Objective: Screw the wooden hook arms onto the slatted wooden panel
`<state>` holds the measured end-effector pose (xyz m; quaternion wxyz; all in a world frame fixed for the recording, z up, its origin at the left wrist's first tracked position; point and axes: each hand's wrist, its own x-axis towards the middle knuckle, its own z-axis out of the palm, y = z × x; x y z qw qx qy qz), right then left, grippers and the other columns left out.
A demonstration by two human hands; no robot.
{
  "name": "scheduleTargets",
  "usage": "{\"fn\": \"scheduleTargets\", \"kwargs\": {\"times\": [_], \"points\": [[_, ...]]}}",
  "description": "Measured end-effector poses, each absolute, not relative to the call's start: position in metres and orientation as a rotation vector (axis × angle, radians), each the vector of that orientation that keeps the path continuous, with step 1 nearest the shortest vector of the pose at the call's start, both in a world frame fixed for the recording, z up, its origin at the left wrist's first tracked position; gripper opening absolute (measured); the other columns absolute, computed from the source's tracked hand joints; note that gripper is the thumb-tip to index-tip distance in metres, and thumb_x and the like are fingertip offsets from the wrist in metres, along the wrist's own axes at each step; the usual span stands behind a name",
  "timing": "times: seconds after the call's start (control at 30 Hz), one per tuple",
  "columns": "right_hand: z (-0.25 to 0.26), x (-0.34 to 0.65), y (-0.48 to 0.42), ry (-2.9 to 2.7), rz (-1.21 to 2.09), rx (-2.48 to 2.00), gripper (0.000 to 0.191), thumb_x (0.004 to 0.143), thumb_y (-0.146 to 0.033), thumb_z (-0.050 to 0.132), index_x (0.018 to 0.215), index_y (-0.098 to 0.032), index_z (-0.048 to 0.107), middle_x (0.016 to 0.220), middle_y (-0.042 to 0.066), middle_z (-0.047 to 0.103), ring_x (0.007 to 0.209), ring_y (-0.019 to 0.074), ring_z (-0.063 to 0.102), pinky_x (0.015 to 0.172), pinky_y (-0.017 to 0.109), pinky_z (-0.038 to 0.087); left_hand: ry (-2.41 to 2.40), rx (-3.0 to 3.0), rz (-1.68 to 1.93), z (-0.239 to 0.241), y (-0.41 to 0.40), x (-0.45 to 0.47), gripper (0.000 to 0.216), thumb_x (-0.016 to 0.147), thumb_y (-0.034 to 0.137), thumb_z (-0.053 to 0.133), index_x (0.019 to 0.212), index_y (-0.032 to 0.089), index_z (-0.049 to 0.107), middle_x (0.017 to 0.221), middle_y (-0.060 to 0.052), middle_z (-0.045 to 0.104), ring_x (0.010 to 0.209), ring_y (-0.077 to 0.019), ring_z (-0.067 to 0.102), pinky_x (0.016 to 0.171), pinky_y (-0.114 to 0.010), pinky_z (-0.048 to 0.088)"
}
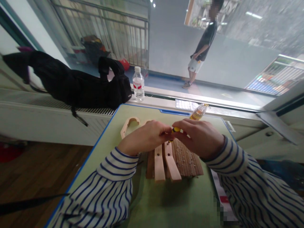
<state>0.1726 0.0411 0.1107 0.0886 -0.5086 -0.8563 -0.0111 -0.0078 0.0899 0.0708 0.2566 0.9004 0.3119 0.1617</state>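
Note:
A yellow-and-black screwdriver handle [176, 129] shows between my two hands, over the far end of two pale wooden strips. My right hand [197, 136] has its fingers closed round the handle. Close against it, my left hand [148, 136] is pinched at the fingertips; what lies inside that pinch is hidden. Both a left wooden strip [160, 169] and a right wooden strip [173, 167] have dark screw holes and rest on a brown grooved board [186, 158]. Small shiny screws dot the board's right part. The screwdriver's tip is hidden.
A curved wooden piece [125, 126] lies on the green table [152, 202] at the far left. Beyond my right hand is a clear container with yellow contents [199, 111]. A water bottle [138, 85] and a black bag [95, 88] sit on the sill; a person [201, 44] stands outside the window.

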Motion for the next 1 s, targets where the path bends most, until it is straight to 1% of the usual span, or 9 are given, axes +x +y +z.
{"fn": "scheduleTargets", "kwargs": {"times": [0.2,0.4,0.5,0.57,0.7,0.77,0.83,1.0], "points": [[0.1074,0.1733,0.0411,-2.480,0.033,-1.523,0.028,0.088,-0.036,0.044,0.099,-0.018,0.062,0.086,0.003,0.066,0.070,0.0142,0.060,0.063,0.027,0.039,0.853,2.442,0.442,0.0754,0.0881,-0.0067,0.027,0.088,0.035,0.047,0.081,0.020,0.069,0.070,-0.002,0.062,0.070,-0.0143,0.056,0.061,-0.025,0.032],[0.1074,0.1744,0.0420,-2.478,0.048,-1.522,0.029,0.088,-0.038,0.043,0.100,-0.018,0.061,0.086,0.003,0.066,0.070,0.0140,0.060,0.063,0.027,0.039,0.897,2.386,0.472,0.0796,0.0867,-0.0053,0.021,0.082,0.034,0.055,0.084,0.021,0.071,0.068,0.000,0.063,0.063,-0.0122,0.054,0.057,-0.023,0.031],[0.1078,0.1731,0.0421,-2.464,0.050,-1.537,0.031,0.089,-0.040,0.041,0.101,-0.018,0.061,0.086,0.003,0.066,0.069,0.0145,0.061,0.064,0.029,0.041,0.899,2.380,0.512,0.0800,0.0870,-0.0039,0.020,0.082,0.034,0.057,0.081,0.021,0.073,0.066,0.000,0.065,0.062,-0.0116,0.055,0.056,-0.023,0.031],[0.1079,0.1722,0.0419,-2.467,0.071,-1.512,0.032,0.089,-0.039,0.042,0.105,-0.018,0.060,0.089,0.004,0.066,0.072,0.0154,0.062,0.066,0.029,0.042,0.902,2.392,0.525,0.0792,0.0878,-0.0039,0.022,0.083,0.034,0.056,0.079,0.020,0.073,0.066,0.000,0.066,0.061,-0.0116,0.056,0.056,-0.023,0.031],[0.1090,0.1717,0.0410,-2.477,0.154,-1.367,0.034,0.087,-0.031,0.044,0.116,-0.017,0.055,0.107,0.007,0.065,0.086,0.0167,0.062,0.074,0.030,0.044,0.900,2.408,0.523,0.0770,0.0895,-0.0065,0.021,0.083,0.031,0.056,0.076,0.019,0.072,0.068,-0.001,0.067,0.062,-0.0115,0.058,0.056,-0.023,0.033],[0.1101,0.1720,0.0407,-2.501,0.199,-1.327,0.031,0.087,-0.025,0.043,0.113,-0.018,0.057,0.109,0.006,0.065,0.091,0.0163,0.061,0.077,0.029,0.044,0.883,2.394,0.513,0.0767,0.0895,-0.0078,0.021,0.083,0.030,0.055,0.075,0.018,0.071,0.065,0.000,0.066,0.061,-0.0108,0.057,0.056,-0.022,0.032],[0.1111,0.1723,0.0408,-2.525,0.219,-1.331,0.028,0.087,-0.022,0.041,0.108,-0.020,0.061,0.107,0.004,0.066,0.092,0.0160,0.061,0.078,0.029,0.044,0.877,2.376,0.504,0.0769,0.0889,-0.0083,0.022,0.083,0.030,0.055,0.073,0.018,0.071,0.062,0.000,0.064,0.060,-0.0106,0.056,0.055,-0.022,0.032],[0.1111,0.1734,0.0417,-2.523,0.166,-1.395,0.027,0.088,-0.026,0.042,0.104,-0.021,0.063,0.102,0.003,0.067,0.090,0.0162,0.062,0.077,0.029,0.043,0.892,2.379,0.497,0.0767,0.0871,-0.0071,0.021,0.083,0.028,0.054,0.076,0.019,0.071,0.066,-0.001,0.064,0.063,-0.0115,0.055,0.057,-0.023,0.033]]}}
